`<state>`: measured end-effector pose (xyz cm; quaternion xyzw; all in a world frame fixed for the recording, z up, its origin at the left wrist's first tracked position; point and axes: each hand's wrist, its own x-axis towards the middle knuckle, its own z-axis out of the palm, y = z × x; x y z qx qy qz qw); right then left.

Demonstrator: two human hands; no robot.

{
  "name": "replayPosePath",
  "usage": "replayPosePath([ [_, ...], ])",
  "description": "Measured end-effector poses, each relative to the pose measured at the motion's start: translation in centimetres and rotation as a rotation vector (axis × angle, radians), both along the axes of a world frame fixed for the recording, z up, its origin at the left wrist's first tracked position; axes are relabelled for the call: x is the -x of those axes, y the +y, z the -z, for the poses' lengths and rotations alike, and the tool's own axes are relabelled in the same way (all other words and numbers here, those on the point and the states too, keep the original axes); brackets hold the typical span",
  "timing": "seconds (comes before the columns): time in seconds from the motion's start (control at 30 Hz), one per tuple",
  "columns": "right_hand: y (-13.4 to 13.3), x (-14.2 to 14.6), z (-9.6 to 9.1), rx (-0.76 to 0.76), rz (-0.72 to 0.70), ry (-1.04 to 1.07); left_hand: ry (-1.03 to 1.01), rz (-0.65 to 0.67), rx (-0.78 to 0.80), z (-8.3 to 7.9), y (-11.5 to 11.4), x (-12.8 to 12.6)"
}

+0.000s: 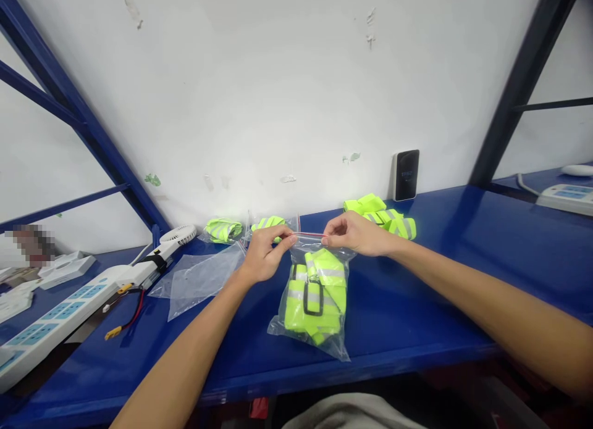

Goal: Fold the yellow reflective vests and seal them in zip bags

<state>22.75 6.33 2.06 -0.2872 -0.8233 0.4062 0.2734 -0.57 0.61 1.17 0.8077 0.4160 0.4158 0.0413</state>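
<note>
A clear zip bag (274, 326) lies on the blue table near its front edge. Inside it is a folded neon-yellow reflective strap (331, 299) with silver stripes and a black buckle. My left hand (267, 251) pinches the left part of the bag's red-lined zip top between thumb and fingers. At the right part of the same top edge, my right hand (356, 233) pinches it too. The short stretch of zip between the two hands is pulled straight. Behind my left hand, partly hidden, lies another bagged yellow strap (269, 221).
Flat clear bags (204, 281) lie left of my left arm. A bagged strap (223, 230) and loose yellow straps (365, 204) sit toward the wall. A black-faced device (406, 174) leans there. A power strip (69, 312), small fan (178, 234) and yellow-ended cable (132, 312) are at left.
</note>
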Motion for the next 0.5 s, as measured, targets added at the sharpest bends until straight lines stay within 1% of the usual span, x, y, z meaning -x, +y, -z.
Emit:
replayPosePath([
  [0.13,0.0,-0.5,-0.4,0.007,0.032,0.031,-0.019,-0.044,-0.028,-0.5,0.1,1.4],
  [0.27,0.0,-1.0,-0.8,-0.041,0.075,0.028,-0.052,-0.108,-0.035,-0.9,0.2,2.8],
  [0.37,-0.1,-1.4,-1.2,-0.089,0.03,-0.011,-0.047,-0.132,-0.035,-1.3,0.1,3.3],
  [0.5,-0.2,-1.8,-1.5,-0.204,-0.057,-0.092,-0.024,-0.139,-0.019,-1.5,0.1,3.4],
])
